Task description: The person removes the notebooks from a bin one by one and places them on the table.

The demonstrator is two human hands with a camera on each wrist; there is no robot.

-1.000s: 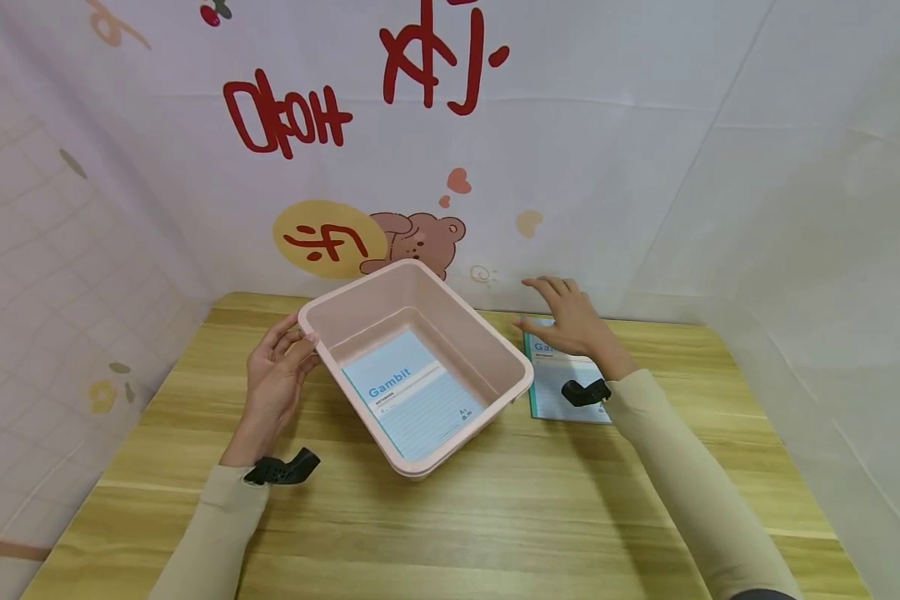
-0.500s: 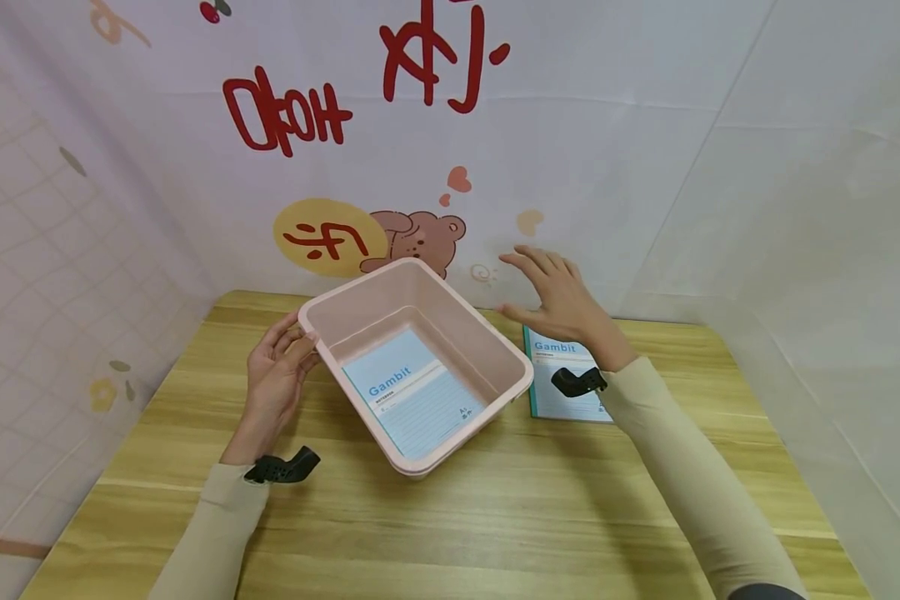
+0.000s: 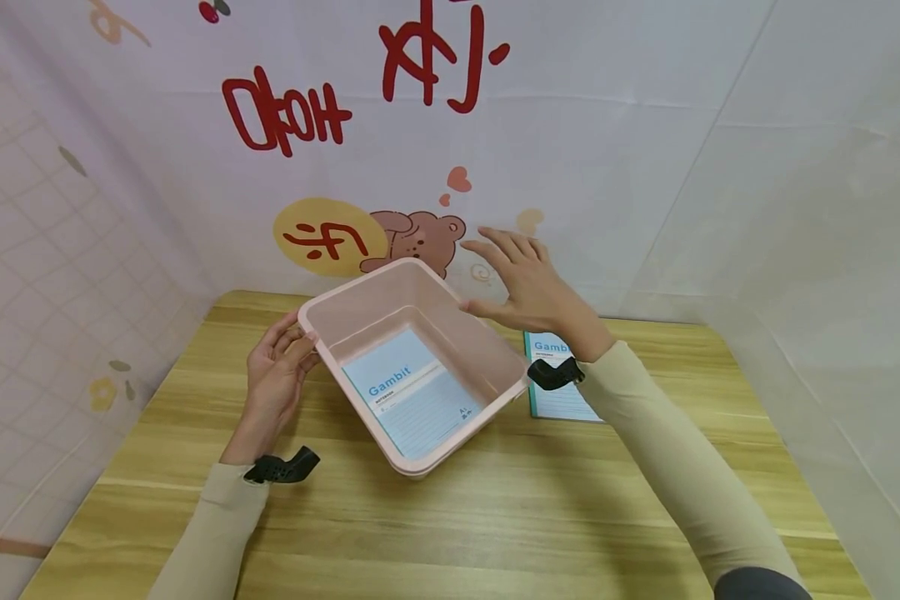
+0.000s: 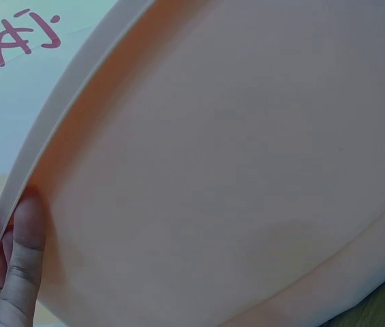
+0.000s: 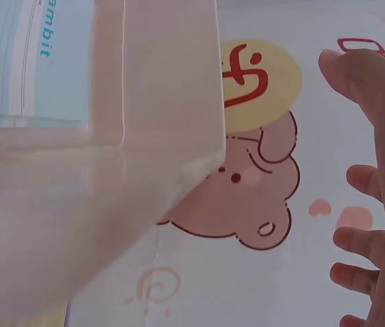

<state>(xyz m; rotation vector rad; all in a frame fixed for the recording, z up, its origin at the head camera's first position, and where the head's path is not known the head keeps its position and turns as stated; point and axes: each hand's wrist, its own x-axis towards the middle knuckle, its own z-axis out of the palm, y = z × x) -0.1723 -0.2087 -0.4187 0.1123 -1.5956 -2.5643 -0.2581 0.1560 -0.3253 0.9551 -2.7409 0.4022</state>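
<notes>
A pink plastic basin (image 3: 465,333) stands tilted over the table in the head view, with a blue Gambit notebook (image 3: 412,392) lying inside on its bottom. My left hand (image 3: 276,375) grips the basin's left rim, thumb on the outside and fingers under the lip, as the left wrist view shows. My right hand (image 3: 528,287) is raised above the basin's far right rim, fingers spread and holding nothing. Behind that wrist a second Gambit notebook (image 3: 566,400) lies on the table, partly covered by the hand and the black wrist mount.
The wood-grain table (image 3: 450,533) ends at a white printed cloth (image 3: 615,150) at the back, with more cloth on both sides. Black camera mounts (image 3: 283,468) sit on both wrists.
My right hand has risen from over the second notebook and moved left to the basin's far right rim. The left hand and the basin stay where they were.
</notes>
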